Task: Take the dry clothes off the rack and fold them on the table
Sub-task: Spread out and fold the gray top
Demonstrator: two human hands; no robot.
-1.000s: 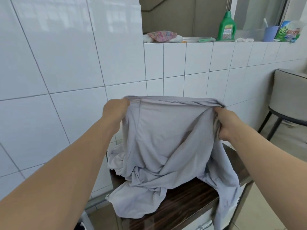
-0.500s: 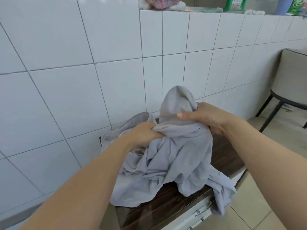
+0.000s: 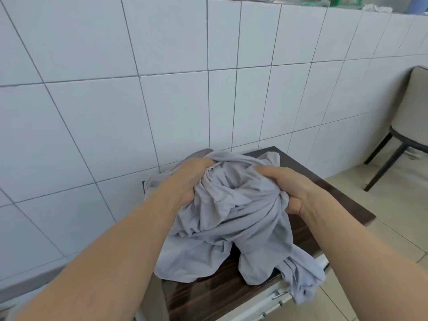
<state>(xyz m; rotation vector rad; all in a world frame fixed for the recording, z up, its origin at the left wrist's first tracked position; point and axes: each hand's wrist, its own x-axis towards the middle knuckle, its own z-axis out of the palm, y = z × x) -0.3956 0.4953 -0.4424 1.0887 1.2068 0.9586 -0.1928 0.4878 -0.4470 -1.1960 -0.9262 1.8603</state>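
Note:
A light grey garment lies bunched and crumpled on a small dark wood-grain table set against the tiled wall. My left hand grips a gathered fold at the upper left of the heap. My right hand grips the cloth at the upper right, thumb below and fingers over the top. One end of the garment hangs over the table's front right edge. The rack is out of sight.
White tiled wall stands directly behind the table. A ledge on top carries a green bottle and cloths. A grey chair with dark legs stands at the right on the beige floor. A white drawer front with a handle sits under the tabletop.
The garment was first held up stretched between both hands, then lowered onto the table. Both hands now sit close together, gripping the bunched cloth, and the camera has tipped down.

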